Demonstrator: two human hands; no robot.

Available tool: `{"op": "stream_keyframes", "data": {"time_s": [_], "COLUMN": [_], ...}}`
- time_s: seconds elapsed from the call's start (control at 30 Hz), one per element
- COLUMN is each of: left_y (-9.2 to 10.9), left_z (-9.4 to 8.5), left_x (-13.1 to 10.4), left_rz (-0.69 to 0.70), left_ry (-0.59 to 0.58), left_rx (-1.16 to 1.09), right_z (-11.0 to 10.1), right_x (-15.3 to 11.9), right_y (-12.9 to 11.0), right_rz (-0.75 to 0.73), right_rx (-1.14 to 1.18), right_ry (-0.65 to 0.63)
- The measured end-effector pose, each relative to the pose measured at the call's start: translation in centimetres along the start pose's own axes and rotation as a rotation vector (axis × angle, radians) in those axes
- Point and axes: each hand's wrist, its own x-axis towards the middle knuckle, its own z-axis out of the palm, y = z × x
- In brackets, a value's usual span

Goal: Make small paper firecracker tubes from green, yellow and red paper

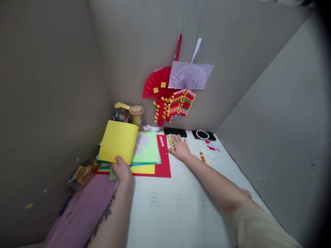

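My left hand (pixel 121 170) grips the lower edge of a yellow paper sheet (pixel 117 141), which curls over at its right side. Under the sheet lies a stack of coloured paper, with a green sheet (pixel 148 151) on top and a red sheet (pixel 165 165) at the bottom. On the table to the right, my right hand (pixel 180 148) rests with its fingers spread. Beside and partly beneath its fingers are several small paper rolls (pixel 170 141) with yellow ends; the hand hides some. A pink roll (pixel 161 141) lies on the red sheet.
A red paper fan (pixel 157 81) and a lilac one (pixel 190 75) hang on the back wall above strings of paper rolls (pixel 181 103). Along the back stand a lidded cup (pixel 136 115) and a black phone (pixel 176 132). Paper scraps (pixel 213 146) lie at right.
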Motion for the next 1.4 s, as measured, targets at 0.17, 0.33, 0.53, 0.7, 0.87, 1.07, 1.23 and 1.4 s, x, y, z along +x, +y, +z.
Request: {"op": "stream_keyframes", "data": {"time_s": [0.17, 0.33, 0.53, 0.7, 0.87, 1.07, 1.23, 1.4], "left_y": [-0.1, -0.2, -0.7, -0.7, 0.0, 0.9, 3.0, 4.0], "left_z": [0.0, 0.0, 0.0, 0.1, 0.2, 0.1, -0.7, -1.1], "left_x": [0.1, 0.1, 0.4, 0.5, 0.1, 0.1, 0.9, 1.0], "left_rz": [-0.011, -0.02, -0.013, -0.032, -0.033, -0.079, 0.076, 0.234], "left_ry": [0.008, 0.005, 0.0, 0.013, 0.014, 0.064, 0.094, 0.067], "left_rx": [0.01, 0.013, -0.022, -0.025, -0.033, -0.075, -0.057, -0.02], "right_z": [-0.6, -1.2, -1.6, -1.4, -1.4, -3.9, -4.5, -2.9], "right_x": [2.3, 3.9, 5.6, 5.6, 4.7, 3.5, -0.5, -5.5], "right_y": [0.3, 0.8, 1.7, 1.7, 1.5, -1.6, -7.7, -10.8], "right_rz": [-0.046, -0.09, -0.143, -0.163, -0.141, -0.13, -0.039, 0.171], "right_rx": [-0.046, -0.086, -0.093, -0.097, -0.098, 0.062, 0.7, 1.215], "right_ry": [0.111, 0.088, 0.057, 0.053, 0.061, 0.191, 0.207, -0.037]}}
